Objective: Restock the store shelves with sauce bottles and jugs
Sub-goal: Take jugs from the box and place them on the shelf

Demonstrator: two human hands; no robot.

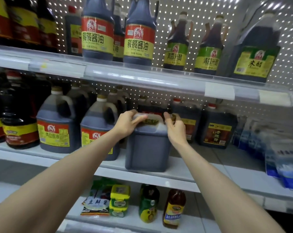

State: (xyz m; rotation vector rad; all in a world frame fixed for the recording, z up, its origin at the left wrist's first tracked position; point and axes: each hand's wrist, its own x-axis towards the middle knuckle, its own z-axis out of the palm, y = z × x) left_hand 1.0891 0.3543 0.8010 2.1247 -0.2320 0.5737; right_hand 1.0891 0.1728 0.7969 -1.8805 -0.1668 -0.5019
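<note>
Item: dark sauce jug point(148, 148), squarish, filled with near-black liquid. It stands upright at the front edge of the middle shelf point(184, 172), plain side to the viewer, with a strip of yellow label showing at the top between the hands.

Hands: both clamped on the jug, set apart at either end of its top. The left hand point(127, 123) curls its fingers over the pale handle. The right hand point(175, 128) grips round the brownish cap at the neck.

Same shelf, left: two handled jugs point(58, 125) with red-and-yellow labels; the nearer one stands just beside the held jug, partly behind the left forearm. Further left, a dark bottle point(19, 130) with a yellow band.

Same shelf, right: square dark jugs point(216, 130) with red caps, standing further back. Beyond them, blue-and-white packets point(285, 162), blurred.

Upper shelf point(142, 76): two tall soy bottles point(139, 36) with red-and-yellow labels, two green-labelled vinegar bottles point(176, 46), and one large jug point(255, 54) with a yellow label at the right end. Perforated back panel point(201, 22) behind.

Lower shelf: a flat sauce packet point(95, 206), stacked green-lidded tubs point(119, 200), a green-labelled bottle point(149, 203) and an amber bottle point(174, 209), in a row left to right.
</note>
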